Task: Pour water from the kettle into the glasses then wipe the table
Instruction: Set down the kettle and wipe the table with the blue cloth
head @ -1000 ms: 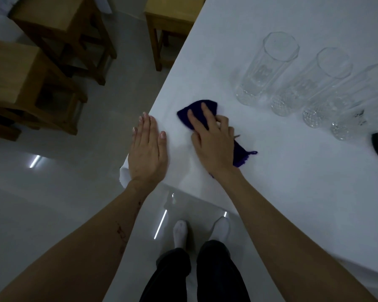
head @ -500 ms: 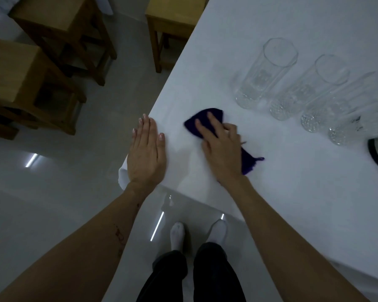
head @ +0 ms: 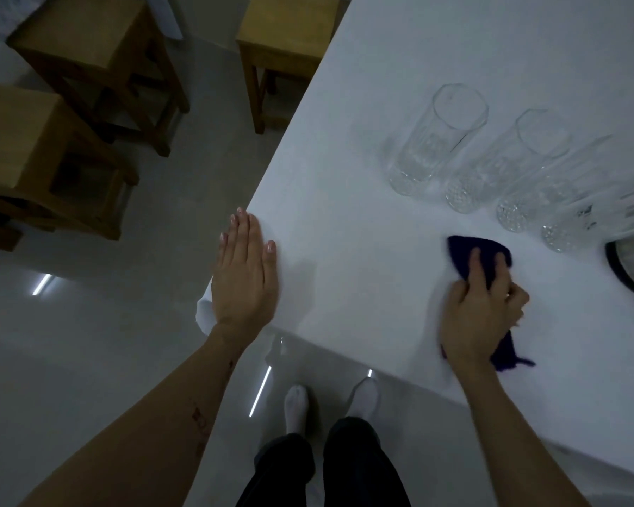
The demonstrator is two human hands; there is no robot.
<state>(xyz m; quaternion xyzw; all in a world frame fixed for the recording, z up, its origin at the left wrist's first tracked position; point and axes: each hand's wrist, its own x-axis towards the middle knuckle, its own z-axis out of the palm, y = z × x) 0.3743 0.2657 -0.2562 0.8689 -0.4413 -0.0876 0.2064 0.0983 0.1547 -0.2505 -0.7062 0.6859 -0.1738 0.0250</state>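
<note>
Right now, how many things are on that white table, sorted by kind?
Tall clear glasses: 4
Dark blue cloth: 1, under the right hand
Round black-rimmed object, cut off at the right edge: 1
Total: 6

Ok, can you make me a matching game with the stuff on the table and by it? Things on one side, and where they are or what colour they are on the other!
Things:
1. cloth
2. left hand
3. glasses
4. stools

Clues:
A. wooden, standing on the floor
B. dark blue, held under the right hand
C. clear, lined up in a row on the table
D. lying flat at the table's corner

Pairs: 1-B, 2-D, 3-C, 4-A
</note>
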